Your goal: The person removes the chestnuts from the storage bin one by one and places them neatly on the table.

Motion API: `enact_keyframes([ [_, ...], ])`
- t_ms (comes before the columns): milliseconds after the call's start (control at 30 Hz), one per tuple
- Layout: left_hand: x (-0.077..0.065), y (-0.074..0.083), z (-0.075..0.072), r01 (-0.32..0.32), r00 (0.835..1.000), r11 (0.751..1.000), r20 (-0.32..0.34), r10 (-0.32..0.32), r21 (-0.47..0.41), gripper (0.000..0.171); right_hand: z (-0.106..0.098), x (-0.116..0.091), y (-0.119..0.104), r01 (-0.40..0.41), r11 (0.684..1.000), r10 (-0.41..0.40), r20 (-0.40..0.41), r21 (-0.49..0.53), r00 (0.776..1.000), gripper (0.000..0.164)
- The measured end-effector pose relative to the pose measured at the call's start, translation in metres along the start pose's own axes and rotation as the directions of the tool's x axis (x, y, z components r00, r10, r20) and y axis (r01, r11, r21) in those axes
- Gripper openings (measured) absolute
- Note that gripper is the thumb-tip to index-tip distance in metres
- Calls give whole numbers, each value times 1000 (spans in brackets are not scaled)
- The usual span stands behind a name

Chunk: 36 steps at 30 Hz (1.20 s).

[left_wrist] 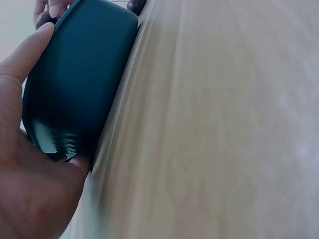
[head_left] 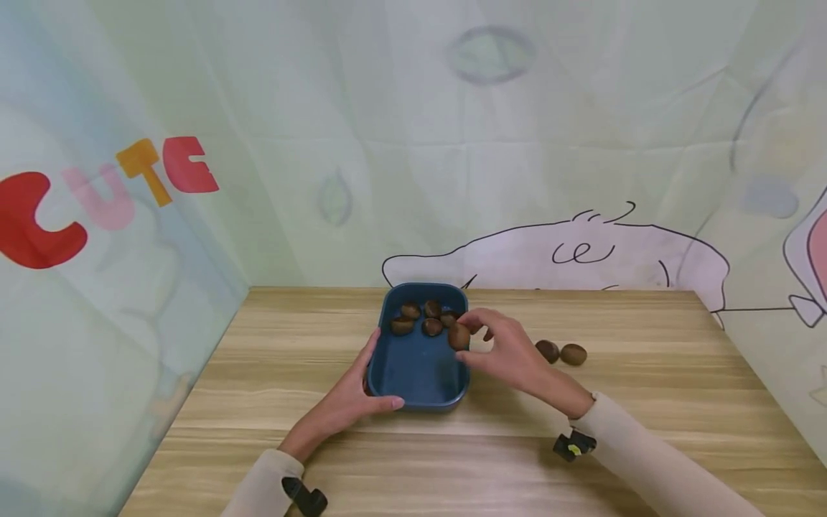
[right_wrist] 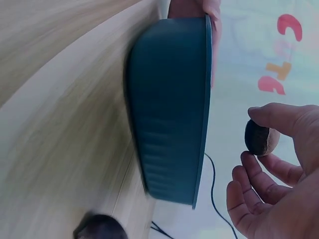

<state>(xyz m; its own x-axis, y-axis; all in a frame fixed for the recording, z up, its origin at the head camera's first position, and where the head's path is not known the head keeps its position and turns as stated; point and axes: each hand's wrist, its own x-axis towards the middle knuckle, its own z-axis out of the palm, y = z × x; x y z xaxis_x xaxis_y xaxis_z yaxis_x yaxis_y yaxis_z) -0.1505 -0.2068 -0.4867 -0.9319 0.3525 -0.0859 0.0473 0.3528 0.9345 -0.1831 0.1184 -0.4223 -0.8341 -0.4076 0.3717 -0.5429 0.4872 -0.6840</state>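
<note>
A dark blue rectangular container [head_left: 420, 377] sits on the table with several brown chestnuts [head_left: 431, 327] at its far end. My left hand [head_left: 352, 395] holds the container at its near left corner, the thumb over the near rim and the fingers along the left side. Above the right rim, my right hand [head_left: 507, 350] pinches a chestnut [head_left: 459, 337] between thumb and fingertips. The right wrist view shows this chestnut [right_wrist: 260, 138] held clear of the container wall [right_wrist: 169, 109], with the other fingers loosely bent.
Two more chestnuts [head_left: 573, 354] lie side by side on the wooden table [head_left: 271, 345], right of the container and beyond my right wrist. A printed cloth backdrop [head_left: 310, 143] rises behind the table's far edge. Thin dark cables [right_wrist: 214, 184] appear in the right wrist view.
</note>
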Motion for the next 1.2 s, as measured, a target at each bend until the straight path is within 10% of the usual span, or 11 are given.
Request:
enact_keyframes([
  [1200, 1, 0, 0, 0, 1000, 1000, -3, 0, 4, 129, -73, -89, 45, -329, 942, 318, -140, -62, 938, 47],
])
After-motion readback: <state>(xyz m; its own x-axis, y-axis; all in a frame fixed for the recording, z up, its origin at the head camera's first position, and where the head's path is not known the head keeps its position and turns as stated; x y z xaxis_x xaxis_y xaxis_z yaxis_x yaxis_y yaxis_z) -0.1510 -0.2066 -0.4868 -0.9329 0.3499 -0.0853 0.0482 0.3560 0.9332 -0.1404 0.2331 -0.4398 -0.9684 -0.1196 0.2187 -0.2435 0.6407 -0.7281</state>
